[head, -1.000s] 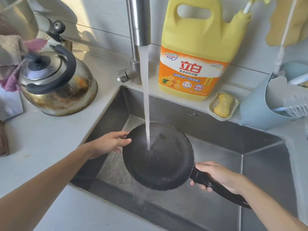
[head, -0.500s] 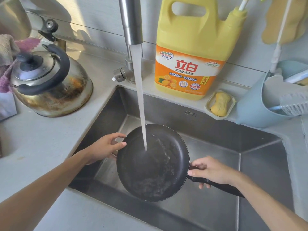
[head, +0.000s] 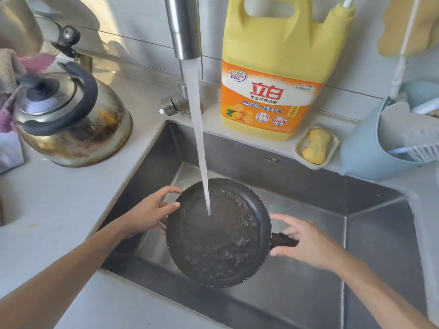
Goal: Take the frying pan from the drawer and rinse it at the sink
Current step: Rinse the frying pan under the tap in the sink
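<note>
Pan [head: 218, 233] now level, right hand [head: 306, 243] loosened

My right hand [head: 306, 243] is motion-blurred and covers most of the frying pan [head: 218, 233] handle; grip undetermined. Detergent jug [head: 273, 74] top and faucet [head: 184, 27] upper section cut off by frame edge.

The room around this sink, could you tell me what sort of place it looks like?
Most likely a home kitchen: a steel sink with the tap running, a well-used kettle on the counter, and a big dish soap jug on the ledge behind.
</note>
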{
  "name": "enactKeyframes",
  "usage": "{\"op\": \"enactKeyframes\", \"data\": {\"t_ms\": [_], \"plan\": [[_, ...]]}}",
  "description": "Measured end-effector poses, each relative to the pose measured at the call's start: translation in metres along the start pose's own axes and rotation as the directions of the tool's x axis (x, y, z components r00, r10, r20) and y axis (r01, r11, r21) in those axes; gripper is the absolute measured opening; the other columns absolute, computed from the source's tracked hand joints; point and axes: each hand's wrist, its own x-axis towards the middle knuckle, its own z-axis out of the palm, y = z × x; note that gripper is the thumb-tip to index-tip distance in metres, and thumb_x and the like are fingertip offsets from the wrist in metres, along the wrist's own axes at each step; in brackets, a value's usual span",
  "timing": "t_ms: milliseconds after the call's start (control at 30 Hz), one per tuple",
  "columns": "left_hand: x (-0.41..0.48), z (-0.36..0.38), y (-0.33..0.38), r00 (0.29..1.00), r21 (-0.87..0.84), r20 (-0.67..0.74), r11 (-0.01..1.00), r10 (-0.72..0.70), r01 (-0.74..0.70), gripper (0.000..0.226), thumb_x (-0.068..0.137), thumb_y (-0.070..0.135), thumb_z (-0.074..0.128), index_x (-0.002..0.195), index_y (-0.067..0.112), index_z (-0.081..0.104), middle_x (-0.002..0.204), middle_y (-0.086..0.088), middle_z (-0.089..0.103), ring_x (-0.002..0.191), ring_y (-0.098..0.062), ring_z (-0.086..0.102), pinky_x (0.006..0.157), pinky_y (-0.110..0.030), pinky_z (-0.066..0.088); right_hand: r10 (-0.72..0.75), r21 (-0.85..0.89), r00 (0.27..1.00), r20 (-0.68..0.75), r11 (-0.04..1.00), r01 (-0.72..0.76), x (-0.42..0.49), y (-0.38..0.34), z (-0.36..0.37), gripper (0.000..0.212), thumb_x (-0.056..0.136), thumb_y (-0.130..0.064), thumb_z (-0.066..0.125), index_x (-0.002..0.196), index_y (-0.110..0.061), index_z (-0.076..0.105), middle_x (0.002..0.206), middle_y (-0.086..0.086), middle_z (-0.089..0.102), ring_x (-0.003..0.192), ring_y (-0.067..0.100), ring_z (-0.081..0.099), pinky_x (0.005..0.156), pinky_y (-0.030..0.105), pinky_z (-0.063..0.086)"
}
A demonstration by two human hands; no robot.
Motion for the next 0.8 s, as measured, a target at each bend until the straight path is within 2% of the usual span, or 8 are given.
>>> {"op": "enactKeyframes", "data": {"t_ms": [67,167,367,500,567,633,733,800], "plan": [[0.001,-0.001,-0.005,1.0,0.009,-0.002,1.0,0.018,-0.018,0.032,0.112,0.032,0.063,0.14,0.044,0.056,0.105,-0.002,0.087,0.091,-0.026,0.085,0.079,-0.049,0.071,0.006,-0.019,1.0,-0.018,1.0,-0.006,0.001,-0.001,0.001,0.083,0.061,-0.073,0.089,0.127,-0.086,0.04,0.103,-0.032,0.078,0.099,-0.01,0.072,0.101,0.03,0.056],[0.003,-0.003,-0.012,0.999,0.03,-0.005,0.998,0.054,-0.054,0.048,0.104,0.03,0.075,0.142,0.054,0.057,0.11,-0.005,0.085,0.095,-0.024,0.085,0.085,-0.052,0.07,-0.017,0.006,0.999,-0.044,1.0,0.017,-0.001,-0.002,-0.001,0.082,0.065,-0.067,0.091,0.124,-0.089,0.038,0.1,-0.035,0.077,0.092,-0.011,0.071,0.095,0.027,0.055],[0.003,0.008,-0.001,0.984,0.044,-0.088,0.987,0.155,-0.152,0.063,0.105,0.01,0.072,0.155,0.046,0.056,0.12,-0.006,0.076,0.088,-0.018,0.085,0.078,-0.037,0.071,-0.04,-0.005,0.991,-0.128,0.999,0.039,-0.004,0.009,0.001,0.091,0.069,-0.068,0.087,0.134,-0.09,0.029,0.108,-0.03,0.078,0.102,-0.001,0.074,0.104,0.035,0.056],[0.003,0.01,-0.002,0.987,0.011,-0.08,0.99,0.138,-0.137,0.072,0.104,-0.002,0.071,0.154,0.048,0.055,0.134,-0.001,0.072,0.097,-0.025,0.086,0.088,-0.052,0.07,-0.053,-0.068,0.986,-0.156,0.997,0.043,-0.003,0.005,0.006,0.092,0.07,-0.078,0.078,0.14,-0.089,0.02,0.114,-0.029,0.077,0.111,0.007,0.073,0.101,0.045,0.059],[0.002,0.01,-0.004,0.985,0.015,-0.1,0.99,0.143,-0.142,0.074,0.103,-0.004,0.07,0.15,0.052,0.055,0.136,0.002,0.07,0.098,-0.023,0.087,0.089,-0.053,0.07,-0.048,-0.081,0.984,-0.169,0.996,0.035,-0.003,0.006,0.012,0.093,0.072,-0.077,0.078,0.141,-0.09,0.017,0.114,-0.019,0.079,0.119,0.014,0.071,0.099,0.048,0.06],[0.001,0.01,-0.003,0.98,0.053,-0.119,0.987,0.158,-0.153,0.074,0.104,-0.002,0.07,0.15,0.054,0.055,0.139,-0.001,0.068,0.1,-0.02,0.086,0.087,-0.046,0.071,-0.045,-0.048,0.98,-0.196,0.998,0.036,-0.005,0.01,0.021,0.094,0.072,-0.078,0.081,0.14,-0.09,0.018,0.112,-0.012,0.079,0.12,0.022,0.069,0.099,0.047,0.061],[0.003,0.006,0.001,0.966,0.201,-0.142,0.962,0.215,-0.185,0.073,0.103,0.005,0.073,0.155,0.052,0.056,0.148,-0.01,0.068,0.11,-0.012,0.083,0.083,-0.033,0.071,-0.028,0.058,0.976,-0.218,0.997,0.042,-0.01,0.019,0.039,0.094,0.074,-0.067,0.087,0.145,-0.083,0.027,0.106,-0.03,0.077,0.114,0.02,0.072,0.094,0.038,0.058],[0.006,0.001,0.006,0.965,0.292,-0.116,0.937,0.234,-0.192,0.071,0.102,0.007,0.072,0.157,0.05,0.056,0.15,-0.012,0.069,0.114,-0.01,0.081,0.082,-0.031,0.07,0.004,0.142,0.981,-0.195,0.99,0.024,-0.01,0.025,0.05,0.095,0.076,-0.058,0.09,0.148,-0.076,0.031,0.105,-0.029,0.078,0.098,0.019,0.075,0.094,0.034,0.056]]}}
